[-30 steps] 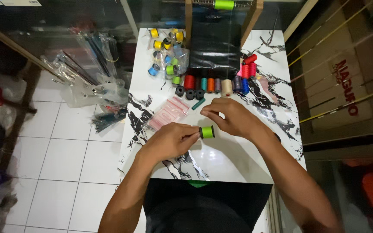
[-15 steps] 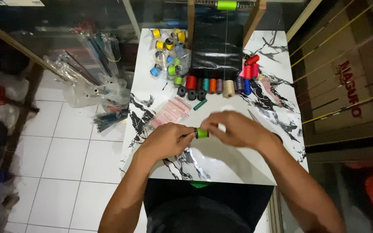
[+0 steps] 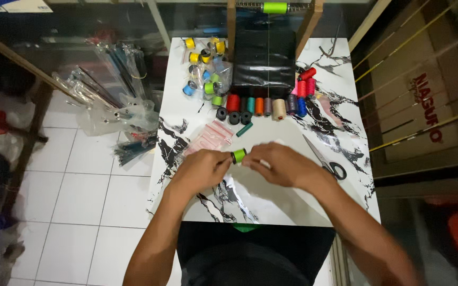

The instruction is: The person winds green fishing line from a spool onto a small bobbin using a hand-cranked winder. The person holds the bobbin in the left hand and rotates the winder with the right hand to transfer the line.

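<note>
Right, both hands are up over the middle of the table [image 3: 271, 212], the marble-patterned one, and between them sits a small green spool [image 3: 238, 155]. My left hand [image 3: 201, 169] has its fingers curled in and pinched on the left end of that spool, thumb and fingertips closed tight around it. My right hand [image 3: 282, 165] is closed too, fingers bunched at the spool's right end, though it is a bit blurred and I cannot tell whether it grips the spool itself or just thread coming off it. The spool lies sideways, held just above the tabletop, roughly midway between the left and right edges.

Just beyond my left hand, a pink packet [image 3: 210, 139] lies flat on the table, near the knuckles. Over by the right edge, black-handled scissors [image 3: 331, 165] lie close to my right wrist. Further up, a row of thread spools [image 3: 265, 106] in red, teal, orange, cream and blue stands in front of a black box [image 3: 264, 62] at the far edge. A loose teal spool [image 3: 244, 130] lies on its side just in front of that row. Up in the far left corner there is a scatter of yellow, green and blue bobbins [image 3: 203, 68]. Above the box, a big green spool [image 3: 275, 7] sits on a wooden frame [image 3: 231, 26].
</note>
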